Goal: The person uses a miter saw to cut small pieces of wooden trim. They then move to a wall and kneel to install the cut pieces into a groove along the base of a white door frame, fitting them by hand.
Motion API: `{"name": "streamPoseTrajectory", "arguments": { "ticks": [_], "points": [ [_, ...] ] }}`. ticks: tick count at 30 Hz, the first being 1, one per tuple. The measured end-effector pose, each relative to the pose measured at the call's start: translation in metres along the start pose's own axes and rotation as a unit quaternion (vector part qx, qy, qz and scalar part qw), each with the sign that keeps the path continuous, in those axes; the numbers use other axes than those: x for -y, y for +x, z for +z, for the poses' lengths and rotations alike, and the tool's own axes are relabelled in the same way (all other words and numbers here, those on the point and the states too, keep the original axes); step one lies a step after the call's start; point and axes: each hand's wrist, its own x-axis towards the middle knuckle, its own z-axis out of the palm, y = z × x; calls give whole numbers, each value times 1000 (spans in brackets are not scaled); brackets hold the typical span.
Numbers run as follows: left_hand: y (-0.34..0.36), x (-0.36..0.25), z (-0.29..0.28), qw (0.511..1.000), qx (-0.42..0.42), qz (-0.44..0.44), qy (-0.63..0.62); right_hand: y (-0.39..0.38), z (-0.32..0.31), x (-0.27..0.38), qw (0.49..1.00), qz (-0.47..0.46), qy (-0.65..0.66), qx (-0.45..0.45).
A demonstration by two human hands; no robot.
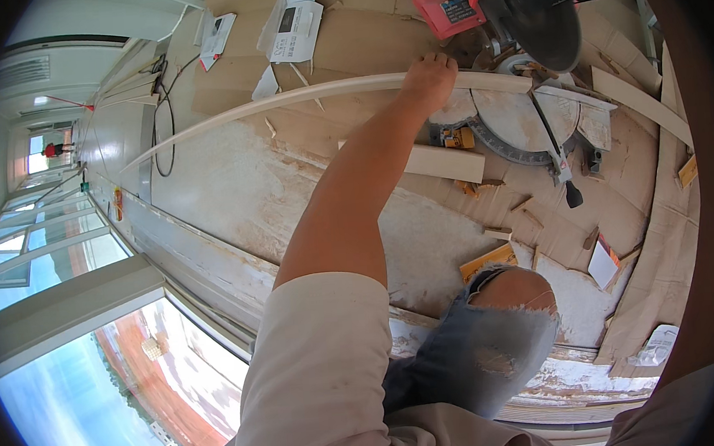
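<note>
1. Curled over a long pale strip (280, 97) at the upper middle of the frame: left hand (431, 79), with fingers closed around it.
2. Not visible anywhere: right hand; cannot tell whether spread or closed.
3. Stretched, strip included, from the left-middle area to the upper right, ending over the base (507, 127) of a red-and-black saw (529, 8).
4. Spread across the upper middle and right: brown cardboard (371, 22), littered with wood scraps; set near the saw base, a short pale board (446, 164).
5. Showing below the strip at centre: a whitish floor patch (232, 182), smeared with brown dust.
6. Lying at the upper left-middle: an opened white box (297, 31); farther left, a looped dark cable (170, 112).
7. Filling the lower left: a large window (111, 402), with sky and reddish ground outside.
8. Standing far off at the left: a person in red (54, 150).
9. Lying at the lower right: a clear plastic bag (656, 346).
</note>
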Motion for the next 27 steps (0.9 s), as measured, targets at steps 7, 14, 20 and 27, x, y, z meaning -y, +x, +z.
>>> {"name": "streamPoseTrajectory", "arguments": {
  "ticks": [7,14,20,27],
  "points": [
    [34,-25,2,997,3,-9,-75,-9,-33,-12,999,-5,-39,-19],
    [49,-24,-14,996,-5,17,-93,-11,-52,-14,998,-9,-47,-39],
    [35,-22,6,995,-40,4,-94,1,-35,-41,995,-30,-92,-32],
    [31,-12,-4,996,45,18,-70,24,-26,-44,994,44,-4,97]
  ]
}}
